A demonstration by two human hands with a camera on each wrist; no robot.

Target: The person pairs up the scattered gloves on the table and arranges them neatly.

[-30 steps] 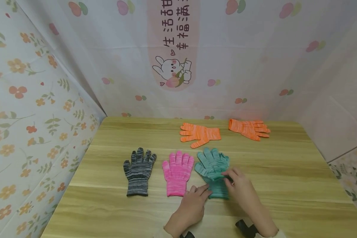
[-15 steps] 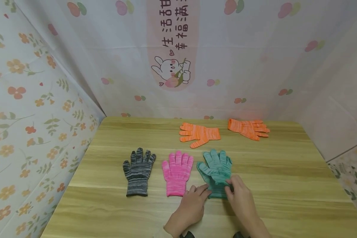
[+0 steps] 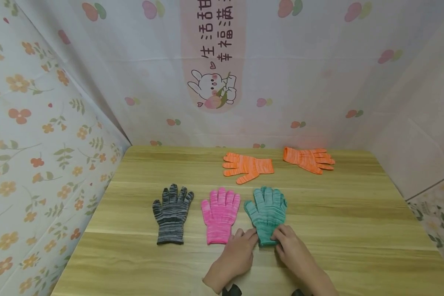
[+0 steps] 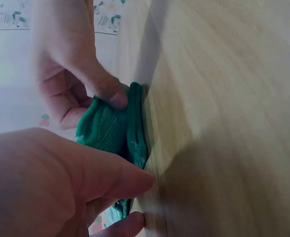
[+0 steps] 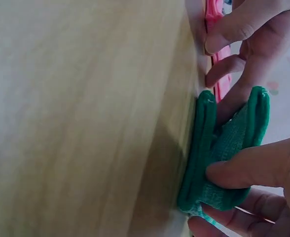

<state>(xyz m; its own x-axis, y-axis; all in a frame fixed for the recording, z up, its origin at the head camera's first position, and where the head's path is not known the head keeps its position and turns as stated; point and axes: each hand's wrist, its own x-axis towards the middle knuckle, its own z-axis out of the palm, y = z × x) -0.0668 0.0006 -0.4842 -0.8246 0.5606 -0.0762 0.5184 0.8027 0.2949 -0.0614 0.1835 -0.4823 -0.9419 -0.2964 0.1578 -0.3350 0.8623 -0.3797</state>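
Two green knit gloves lie one over the other, the upper glove palm-flat with fingers pointing away. My right hand pinches the upper cuff, thumb against its opening and fingers on the outer side. That cuff stands slightly raised above the lower cuff, which lies along the table. My left hand rests at the left edge of the cuffs, its fingers extended; one finger reaches in beside the raised cuff in the right wrist view. The lower glove is mostly hidden under the upper one.
A pink glove lies just left of the green pair, with a black-grey glove further left. Two orange gloves, one left and one right, lie near the table's back edge. Patterned cloth hangs behind the wooden table.
The upper green glove has been drawn toward me and laid down over the lower one, its cuff now near the lower cuff. My right hand moved down with it; the left stayed put.
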